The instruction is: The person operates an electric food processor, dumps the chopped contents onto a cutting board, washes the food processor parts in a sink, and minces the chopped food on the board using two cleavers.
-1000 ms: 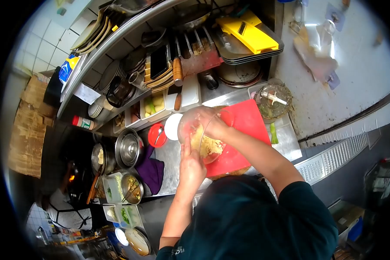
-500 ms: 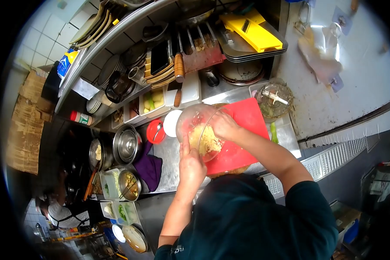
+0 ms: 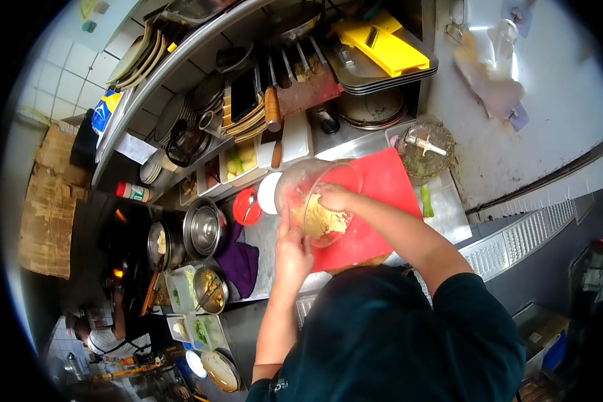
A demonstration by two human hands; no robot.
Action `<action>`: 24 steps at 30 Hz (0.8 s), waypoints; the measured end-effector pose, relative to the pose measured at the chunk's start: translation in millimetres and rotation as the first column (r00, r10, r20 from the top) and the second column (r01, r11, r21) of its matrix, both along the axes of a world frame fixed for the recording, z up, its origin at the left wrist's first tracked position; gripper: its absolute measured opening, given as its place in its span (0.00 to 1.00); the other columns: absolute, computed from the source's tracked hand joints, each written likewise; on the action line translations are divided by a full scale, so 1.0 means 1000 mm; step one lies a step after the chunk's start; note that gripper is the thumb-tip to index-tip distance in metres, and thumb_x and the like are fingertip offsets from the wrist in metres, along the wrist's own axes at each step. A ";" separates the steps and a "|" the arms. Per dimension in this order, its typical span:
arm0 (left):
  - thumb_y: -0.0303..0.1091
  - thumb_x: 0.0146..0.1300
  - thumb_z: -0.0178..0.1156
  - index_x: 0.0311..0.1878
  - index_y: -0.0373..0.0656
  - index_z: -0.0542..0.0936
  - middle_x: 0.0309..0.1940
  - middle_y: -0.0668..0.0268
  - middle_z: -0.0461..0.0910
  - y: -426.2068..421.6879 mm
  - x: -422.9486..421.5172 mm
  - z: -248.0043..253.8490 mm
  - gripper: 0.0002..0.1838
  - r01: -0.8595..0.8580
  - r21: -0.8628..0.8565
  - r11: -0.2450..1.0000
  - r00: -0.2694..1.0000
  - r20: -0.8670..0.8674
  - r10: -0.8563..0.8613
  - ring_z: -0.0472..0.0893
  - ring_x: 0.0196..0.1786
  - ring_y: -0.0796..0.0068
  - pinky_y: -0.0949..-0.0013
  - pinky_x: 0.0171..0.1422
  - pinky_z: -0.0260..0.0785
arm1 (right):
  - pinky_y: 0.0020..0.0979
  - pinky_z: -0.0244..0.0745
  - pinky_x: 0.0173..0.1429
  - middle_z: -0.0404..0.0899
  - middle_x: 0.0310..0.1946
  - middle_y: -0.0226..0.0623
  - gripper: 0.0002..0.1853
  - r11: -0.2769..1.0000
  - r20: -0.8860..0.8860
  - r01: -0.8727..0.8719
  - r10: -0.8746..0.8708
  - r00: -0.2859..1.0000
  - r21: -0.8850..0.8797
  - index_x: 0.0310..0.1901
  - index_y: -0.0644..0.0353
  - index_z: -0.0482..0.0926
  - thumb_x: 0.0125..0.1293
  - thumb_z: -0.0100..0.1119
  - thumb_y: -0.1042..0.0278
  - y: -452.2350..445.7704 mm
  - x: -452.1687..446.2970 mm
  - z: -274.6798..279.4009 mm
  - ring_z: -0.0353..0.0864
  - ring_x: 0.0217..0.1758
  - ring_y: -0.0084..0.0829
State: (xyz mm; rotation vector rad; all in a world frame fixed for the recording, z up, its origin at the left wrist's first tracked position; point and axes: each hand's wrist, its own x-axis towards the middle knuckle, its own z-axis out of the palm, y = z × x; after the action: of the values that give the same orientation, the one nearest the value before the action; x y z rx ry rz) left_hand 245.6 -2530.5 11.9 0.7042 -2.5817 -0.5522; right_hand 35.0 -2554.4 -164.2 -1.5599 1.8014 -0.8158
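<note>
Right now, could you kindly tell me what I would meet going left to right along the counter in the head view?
Metal bowls, red container, left hand, yellow crumbly mixture, green stalk.

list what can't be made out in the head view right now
All in the head view:
- right hand: fingertips unclear, blurred against the yellow mix in the bowl
- brown thing under the red board: mostly hidden by that board
- jar: label text too small to read
- metal item up top: cut off by the picture's top edge
</note>
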 end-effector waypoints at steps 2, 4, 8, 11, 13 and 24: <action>0.18 0.55 0.66 0.28 0.31 0.75 0.71 0.28 0.63 -0.006 0.009 -0.005 0.07 -0.034 0.079 0.996 0.999 -0.011 0.035 0.77 0.65 0.36 0.52 0.61 0.77 | 0.45 0.64 0.77 0.75 0.64 0.59 0.27 0.998 0.097 -0.001 0.007 0.995 -0.059 0.63 0.64 0.78 0.61 0.47 0.75 0.001 -0.002 -0.006 0.72 0.71 0.53; 0.19 0.55 0.66 0.40 0.29 0.75 0.71 0.29 0.63 -0.004 0.012 -0.009 0.11 -0.110 0.127 0.986 0.993 -0.035 0.115 0.81 0.59 0.38 0.53 0.57 0.78 | 0.47 0.68 0.73 0.77 0.61 0.61 0.23 0.997 0.087 0.028 -0.022 0.996 -0.067 0.58 0.67 0.80 0.62 0.46 0.74 0.001 -0.002 -0.007 0.75 0.67 0.55; 0.21 0.56 0.62 0.72 0.28 0.60 0.61 0.29 0.74 -0.018 0.016 -0.030 0.39 -0.345 0.287 0.894 0.937 0.058 0.344 0.87 0.51 0.47 0.56 0.50 0.80 | 0.47 0.69 0.72 0.78 0.59 0.62 0.21 0.997 0.051 0.051 -0.049 0.998 -0.051 0.54 0.71 0.81 0.62 0.47 0.72 0.001 0.007 0.005 0.76 0.65 0.56; 0.20 0.57 0.58 0.80 0.29 0.45 0.54 0.30 0.79 -0.030 0.013 -0.030 0.49 -0.439 0.404 0.802 0.897 0.252 0.364 0.86 0.51 0.45 0.55 0.52 0.79 | 0.46 0.69 0.73 0.77 0.61 0.62 0.22 0.998 -0.025 0.050 -0.050 0.998 -0.025 0.53 0.73 0.81 0.62 0.47 0.72 0.005 0.015 0.021 0.75 0.67 0.55; 0.19 0.56 0.55 0.81 0.29 0.42 0.52 0.31 0.80 -0.031 0.010 -0.022 0.50 -0.456 0.507 0.732 0.890 0.282 0.359 0.85 0.54 0.42 0.53 0.54 0.78 | 0.46 0.68 0.74 0.76 0.63 0.62 0.22 0.998 -0.034 0.036 -0.035 0.999 0.047 0.55 0.72 0.81 0.64 0.47 0.69 0.004 0.018 0.035 0.74 0.69 0.54; 0.13 0.56 0.56 0.81 0.31 0.43 0.64 0.34 0.73 -0.021 0.008 -0.048 0.50 -0.185 0.081 0.979 0.982 0.057 0.181 0.80 0.59 0.36 0.52 0.58 0.77 | 0.47 0.72 0.67 0.81 0.55 0.57 0.22 0.989 0.306 0.015 0.030 0.952 -0.145 0.61 0.62 0.79 0.65 0.53 0.68 -0.003 0.018 0.034 0.80 0.60 0.54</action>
State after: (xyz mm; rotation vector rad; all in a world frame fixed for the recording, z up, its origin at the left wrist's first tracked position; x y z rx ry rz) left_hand 253.5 -2551.3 -36.3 0.9845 -2.5151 -0.5966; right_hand 53.1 -2557.2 -130.2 -1.4339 1.5378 -1.1415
